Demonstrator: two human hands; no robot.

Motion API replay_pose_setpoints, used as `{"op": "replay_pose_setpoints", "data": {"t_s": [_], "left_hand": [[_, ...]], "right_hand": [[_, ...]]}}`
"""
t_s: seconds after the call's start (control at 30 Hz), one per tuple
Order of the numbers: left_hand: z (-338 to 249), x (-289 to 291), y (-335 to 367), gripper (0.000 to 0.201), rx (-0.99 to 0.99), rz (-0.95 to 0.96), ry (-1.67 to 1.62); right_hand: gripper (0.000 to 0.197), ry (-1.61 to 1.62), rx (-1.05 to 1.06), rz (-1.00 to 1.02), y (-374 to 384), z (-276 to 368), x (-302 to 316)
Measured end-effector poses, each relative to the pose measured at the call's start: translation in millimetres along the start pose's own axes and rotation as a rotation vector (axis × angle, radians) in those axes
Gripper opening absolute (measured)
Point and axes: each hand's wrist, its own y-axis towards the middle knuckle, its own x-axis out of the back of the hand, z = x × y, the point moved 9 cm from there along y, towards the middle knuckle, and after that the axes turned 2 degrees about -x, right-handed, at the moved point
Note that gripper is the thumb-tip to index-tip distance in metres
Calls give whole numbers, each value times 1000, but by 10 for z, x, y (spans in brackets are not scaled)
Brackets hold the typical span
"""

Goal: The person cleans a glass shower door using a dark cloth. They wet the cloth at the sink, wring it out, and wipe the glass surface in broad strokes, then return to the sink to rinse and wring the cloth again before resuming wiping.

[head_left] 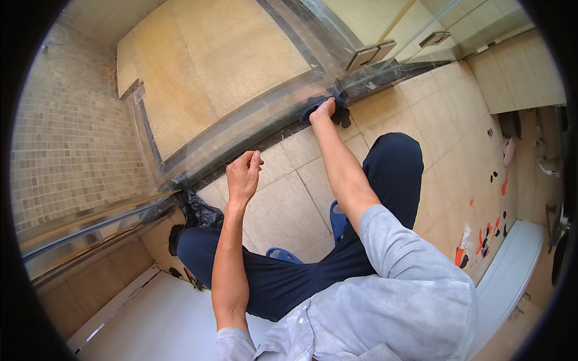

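My right hand (326,110) is closed on a dark blue cloth (343,117), bunched against the dark stone curb of the shower and the floor beside it. Part of the cloth is hidden by the hand. Lower and to the left, my left hand (242,175) is held in front of the same curb (241,133), its fingers curled in. A small dark bit shows at its fingertips, too small to name.
Beyond the curb lies a ribbed beige stone floor (223,60). Glass panels with metal hinges (371,54) stand at the upper right. A black plastic bag (201,210) sits by my left knee. Red and black scraps (484,237) litter the tiles at right, near a white panel (512,265).
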Motion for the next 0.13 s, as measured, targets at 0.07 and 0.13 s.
{"op": "replay_pose_setpoints", "data": {"t_s": [0.07, 0.13], "left_hand": [[-28, -59, 11, 39, -21, 31, 30], [7, -30, -33, 37, -16, -4, 13]], "right_hand": [[60, 23, 12, 25, 196, -79, 40], [62, 52, -39, 89, -160, -329, -96]]}}
